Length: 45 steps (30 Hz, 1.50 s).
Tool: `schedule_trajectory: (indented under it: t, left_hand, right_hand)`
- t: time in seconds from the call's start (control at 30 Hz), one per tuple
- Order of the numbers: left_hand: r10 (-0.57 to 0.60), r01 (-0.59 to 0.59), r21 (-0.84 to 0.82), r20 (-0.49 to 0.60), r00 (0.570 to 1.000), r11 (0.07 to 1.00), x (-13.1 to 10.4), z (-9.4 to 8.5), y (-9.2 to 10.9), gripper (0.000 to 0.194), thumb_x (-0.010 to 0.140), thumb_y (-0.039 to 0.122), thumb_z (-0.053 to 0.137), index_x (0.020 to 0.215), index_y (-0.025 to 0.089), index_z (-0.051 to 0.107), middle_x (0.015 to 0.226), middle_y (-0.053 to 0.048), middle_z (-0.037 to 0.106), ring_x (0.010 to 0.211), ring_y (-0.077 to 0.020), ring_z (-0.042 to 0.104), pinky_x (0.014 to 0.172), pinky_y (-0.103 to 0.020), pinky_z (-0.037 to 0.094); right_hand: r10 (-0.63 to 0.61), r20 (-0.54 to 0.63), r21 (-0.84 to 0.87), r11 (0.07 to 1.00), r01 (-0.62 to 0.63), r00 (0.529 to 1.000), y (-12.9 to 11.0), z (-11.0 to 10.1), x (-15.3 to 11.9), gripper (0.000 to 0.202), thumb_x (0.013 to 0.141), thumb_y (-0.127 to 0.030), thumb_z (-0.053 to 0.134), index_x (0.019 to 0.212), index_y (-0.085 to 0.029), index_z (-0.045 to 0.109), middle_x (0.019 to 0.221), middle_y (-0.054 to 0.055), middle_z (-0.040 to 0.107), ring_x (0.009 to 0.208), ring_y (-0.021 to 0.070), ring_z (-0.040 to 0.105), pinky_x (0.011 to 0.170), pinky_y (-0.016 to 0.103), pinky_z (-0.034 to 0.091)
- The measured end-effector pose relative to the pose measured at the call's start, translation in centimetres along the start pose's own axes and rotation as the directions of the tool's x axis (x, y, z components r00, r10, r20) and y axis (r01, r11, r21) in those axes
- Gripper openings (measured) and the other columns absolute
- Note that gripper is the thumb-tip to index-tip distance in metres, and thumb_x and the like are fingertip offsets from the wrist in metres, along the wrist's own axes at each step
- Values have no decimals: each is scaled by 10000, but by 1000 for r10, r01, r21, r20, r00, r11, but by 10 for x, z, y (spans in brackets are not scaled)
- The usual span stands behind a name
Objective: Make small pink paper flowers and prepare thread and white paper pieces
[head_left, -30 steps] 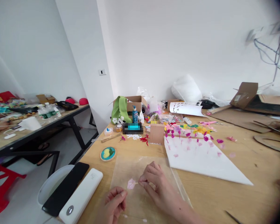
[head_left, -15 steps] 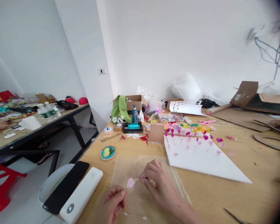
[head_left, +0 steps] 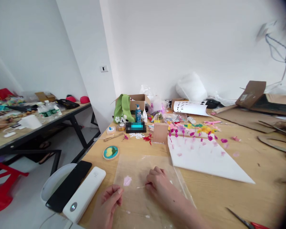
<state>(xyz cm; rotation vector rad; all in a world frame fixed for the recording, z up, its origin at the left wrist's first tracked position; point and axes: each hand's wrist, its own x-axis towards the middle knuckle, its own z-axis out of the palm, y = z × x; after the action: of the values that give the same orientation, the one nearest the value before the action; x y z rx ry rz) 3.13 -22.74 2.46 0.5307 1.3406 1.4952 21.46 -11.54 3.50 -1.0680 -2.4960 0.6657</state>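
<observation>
My left hand (head_left: 111,201) is closed in a pinch, and a pale pink petal (head_left: 127,181) stands just beyond its fingertips, apparently held by its lower edge. My right hand (head_left: 158,182) is closed too, knuckles up, over the plastic sheet. From its fingers a thin pale stick (head_left: 140,187) points left toward the petal; its other end is hidden in the hand. Under both hands lies a clear plastic sheet (head_left: 143,165) with small pale bits on it.
A white power bank (head_left: 85,192) and a black phone-like slab (head_left: 70,184) lie at left. A white foam board (head_left: 205,159) with purple and pink flowers is at right. Scissors (head_left: 240,219) lie near front right. A round lemon-patterned piece (head_left: 110,153) sits beyond the sheet.
My left hand and the petal have moved left together. My right hand has turned and lowered slightly, so a gap now shows between the stick's tip and the petal.
</observation>
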Motion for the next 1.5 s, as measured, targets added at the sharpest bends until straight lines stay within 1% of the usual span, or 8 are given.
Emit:
schedule_trajectory:
  t: [0.27,0.5,0.67,0.77,0.93,1.2,1.33,1.5]
  left_hand:
    - [-14,14,-17,1,1000,1000,1,-1,-2,339,550,434,845,584,165,641,537,43,528,583,-95,418,594,-209,359]
    - [-19,19,-6,18,1000,1000,2,3,-3,347,540,442,842,566,166,635,528,36,532,572,-101,426,588,-218,367]
    - [-32,33,-36,31,999,999,3,4,-3,362,506,455,857,577,161,657,503,32,537,554,-93,415,565,-205,354]
    - [-32,33,-27,26,999,999,2,4,-2,359,514,455,855,571,162,654,509,31,535,557,-94,415,569,-205,357]
    - [-25,25,-1,36,999,1000,1,7,-2,361,508,451,860,552,165,645,502,35,528,550,-95,418,565,-209,350]
    - [1,-5,58,65,998,998,1,11,-2,382,527,494,842,566,164,653,511,33,532,553,-98,423,579,-218,346]
    - [9,-13,88,48,999,996,-1,12,1,394,523,505,835,567,166,640,513,35,518,557,-103,419,583,-224,349]
    - [59,-56,154,-15,998,987,-4,14,1,433,508,550,812,540,173,602,511,34,497,554,-113,408,583,-239,351]
  right_hand:
    - [-4,-13,-71,997,3,1000,-2,-8,-3,242,776,-31,496,620,-186,596,736,24,630,834,186,513,819,333,353]
    - [-38,-42,-61,998,35,998,2,-9,-4,255,764,-3,514,607,-189,589,721,17,615,811,188,509,805,349,364]
    - [-75,-220,73,993,93,973,1,-25,-4,197,862,-88,515,735,-207,609,763,19,606,816,200,495,775,369,376]
    - [-141,-259,182,964,192,955,-4,-33,-5,176,902,-149,509,771,-216,607,772,24,598,816,201,496,779,374,393]
    - [-230,-238,232,930,285,944,-16,-27,-9,155,898,-151,524,785,-214,610,772,26,588,831,202,498,773,366,404]
    - [-230,-237,186,943,277,944,-15,-19,-7,160,890,-127,528,780,-207,614,771,23,586,817,195,483,774,368,390]
    - [-207,-280,186,946,265,937,-12,-22,-8,161,899,-139,517,777,-204,598,773,25,581,820,196,477,771,369,389]
    - [-265,-259,173,933,314,929,-17,-26,-10,167,910,-145,499,797,-209,605,781,30,581,830,197,481,776,373,398]
